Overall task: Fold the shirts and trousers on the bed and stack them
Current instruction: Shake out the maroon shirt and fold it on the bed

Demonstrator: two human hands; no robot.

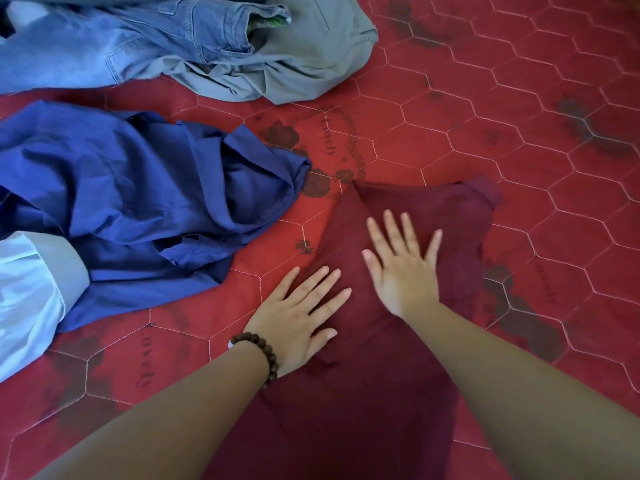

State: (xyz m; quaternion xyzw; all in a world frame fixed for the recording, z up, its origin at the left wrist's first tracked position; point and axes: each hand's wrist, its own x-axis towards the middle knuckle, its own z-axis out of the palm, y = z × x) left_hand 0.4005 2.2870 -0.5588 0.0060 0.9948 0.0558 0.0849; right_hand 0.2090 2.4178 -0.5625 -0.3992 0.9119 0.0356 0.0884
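A dark maroon garment (457, 216) lies flat on the red quilted bed (519, 116), running from the middle down to the bottom edge. My left hand (301, 313), with a bead bracelet at the wrist, presses flat on its left side, fingers straight. My right hand (401, 261) lies flat on the cloth a little further up, fingers spread. A crumpled royal-blue shirt (138, 202) lies to the left. Blue jeans (121, 39) and grey-green trousers (294, 57) lie heaped at the top.
A pale blue and grey garment (31, 289) lies at the left edge, partly on the blue shirt. The right half of the bed shows bare red quilt with hexagon stitching and dark printed flowers.
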